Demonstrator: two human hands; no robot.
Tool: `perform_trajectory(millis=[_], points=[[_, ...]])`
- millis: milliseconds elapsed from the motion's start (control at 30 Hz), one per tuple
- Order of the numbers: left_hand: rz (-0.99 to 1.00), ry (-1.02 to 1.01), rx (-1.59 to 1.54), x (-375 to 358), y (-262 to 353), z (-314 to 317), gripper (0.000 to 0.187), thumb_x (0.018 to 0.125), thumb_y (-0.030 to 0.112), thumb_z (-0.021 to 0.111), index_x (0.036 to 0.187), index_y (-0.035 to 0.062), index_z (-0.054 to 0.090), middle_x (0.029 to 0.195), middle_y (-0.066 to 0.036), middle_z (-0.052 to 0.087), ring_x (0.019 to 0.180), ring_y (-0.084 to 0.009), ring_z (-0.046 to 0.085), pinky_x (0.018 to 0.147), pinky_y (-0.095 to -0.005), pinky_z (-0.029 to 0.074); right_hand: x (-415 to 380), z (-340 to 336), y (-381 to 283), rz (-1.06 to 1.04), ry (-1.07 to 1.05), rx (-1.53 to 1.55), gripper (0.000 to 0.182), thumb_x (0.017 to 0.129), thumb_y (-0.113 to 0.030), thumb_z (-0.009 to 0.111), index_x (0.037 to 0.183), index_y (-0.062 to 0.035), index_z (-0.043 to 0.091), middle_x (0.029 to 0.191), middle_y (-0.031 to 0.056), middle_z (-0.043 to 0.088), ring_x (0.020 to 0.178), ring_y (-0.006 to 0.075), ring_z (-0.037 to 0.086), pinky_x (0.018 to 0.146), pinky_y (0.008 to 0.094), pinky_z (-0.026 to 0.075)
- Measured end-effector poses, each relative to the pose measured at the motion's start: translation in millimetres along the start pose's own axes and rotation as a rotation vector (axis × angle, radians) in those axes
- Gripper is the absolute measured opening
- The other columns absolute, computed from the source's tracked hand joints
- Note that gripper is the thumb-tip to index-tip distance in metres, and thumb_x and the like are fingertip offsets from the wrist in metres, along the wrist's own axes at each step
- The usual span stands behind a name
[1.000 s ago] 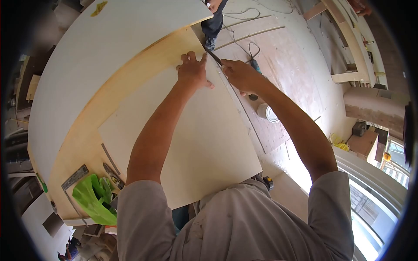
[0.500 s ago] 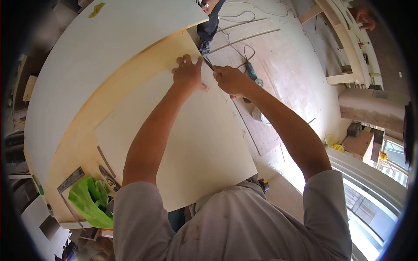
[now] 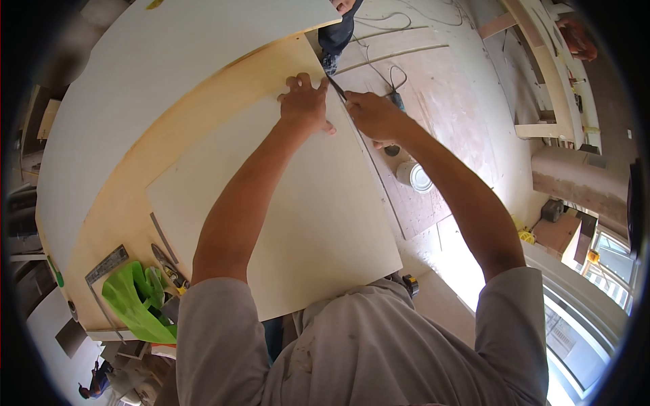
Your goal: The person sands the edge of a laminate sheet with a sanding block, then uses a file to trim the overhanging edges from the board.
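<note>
Dusty workshop, kinda cluttered, with a bright window [image 3: 565,331] at about 4 o'clock and a white can [image 3: 414,176] on the floor side between 2 and 3. A big pale board [image 3: 305,223] is laid flat across the middle on a wooden worktop [image 3: 203,101], its near edge right by the wearer's shirt. Up at 12 o'clock, the left hand [image 3: 305,105] is planted near the far end of that board, fingers spread wide and a bit bent. At 1 o'clock, a slim dark tool [image 3: 335,86] is gripped in the right hand [image 3: 376,116], fingers curled narrow around it, held along the board's right edge; whether the edge is touched can't be told. A green bag [image 3: 132,301] and a metal square [image 3: 107,264] are parked at 8 o'clock. Another person's dark-clothed limb [image 3: 335,40] can be seen at 12, beyond the hands.
</note>
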State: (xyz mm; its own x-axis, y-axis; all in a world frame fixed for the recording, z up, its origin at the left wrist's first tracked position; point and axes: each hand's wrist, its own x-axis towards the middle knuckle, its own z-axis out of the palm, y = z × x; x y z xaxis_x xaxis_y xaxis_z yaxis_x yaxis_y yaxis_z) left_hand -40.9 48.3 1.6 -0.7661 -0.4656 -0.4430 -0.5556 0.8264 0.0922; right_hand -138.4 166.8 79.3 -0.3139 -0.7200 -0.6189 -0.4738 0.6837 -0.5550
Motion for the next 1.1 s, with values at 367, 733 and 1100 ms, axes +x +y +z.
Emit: perform_trajectory(millis=[367, 733, 1100], points=[[-0.002, -0.003, -0.006, 1.2, -0.7, 1.8, 0.119, 0.058, 0.048, 0.09, 0.155, 0.0204, 0.027, 0.143, -0.02, 0.034, 0.135, -0.0437, 0.034, 0.097, -0.0527, 0.05, 8.8, -5.5, 22.5, -0.225, 0.071, -0.031, 0.048, 0.101, -0.025, 0.042, 0.143, -0.0025, 0.047, 0.065, 0.0089, 0.054, 0.039, 0.0177, 0.05, 0.044, 0.0318, 0.046], [-0.005, 0.01, -0.001, 0.4, -0.7, 3.3, 0.117, 0.058, 0.048, 0.091, 0.154, 0.0199, 0.029, 0.141, -0.019, 0.036, 0.133, -0.043, 0.036, 0.095, -0.0527, 0.051, 1.4, -10.8, -2.4, 0.052, -0.035, 0.028, 0.046, 0.101, -0.025, 0.042, 0.142, -0.0037, 0.048, 0.07, 0.0101, 0.055, 0.041, 0.0173, 0.051, 0.045, 0.0332, 0.047], [-0.006, 0.015, -0.014, 2.3, -1.1, 5.0, 0.119, 0.056, 0.048, 0.091, 0.154, 0.0198, 0.03, 0.14, -0.019, 0.036, 0.133, -0.0414, 0.035, 0.094, -0.0529, 0.051, 78.9, 17.9, 78.2, -1.044, 0.298, -0.366, 0.04, 0.097, -0.023, 0.045, 0.132, -0.0047, 0.054, 0.071, 0.0069, 0.052, 0.047, 0.0172, 0.049, 0.048, 0.0327, 0.047]])
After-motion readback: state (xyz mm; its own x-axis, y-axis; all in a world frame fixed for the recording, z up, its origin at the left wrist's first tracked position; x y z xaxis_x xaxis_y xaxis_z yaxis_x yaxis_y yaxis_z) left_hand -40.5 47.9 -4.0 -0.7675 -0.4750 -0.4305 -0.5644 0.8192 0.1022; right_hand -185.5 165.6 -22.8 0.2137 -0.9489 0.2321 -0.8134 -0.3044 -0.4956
